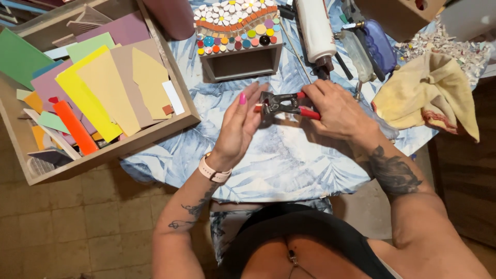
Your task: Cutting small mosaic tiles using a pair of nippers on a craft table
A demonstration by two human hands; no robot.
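My right hand [336, 108] grips the red handles of a pair of tile nippers [283, 103], whose dark jaws point left. My left hand [238, 124] is held upright just left of the jaws, fingers together, pinching a small red tile piece [258, 108] against them. Both hands hover over a table covered with a blue leaf-print cloth [279, 160]. Directly beyond the hands stands a small grey wooden box [242, 62] whose top carries a mosaic of white, orange and multicoloured round tiles [235, 23].
A wooden tray [170, 124] of coloured tile sheets fills the left. A white glue bottle [315, 28] and a blue tool [380, 44] lie at the back right, near a yellow rag [431, 90] and tile scraps [460, 49]. Tiled floor lies below.
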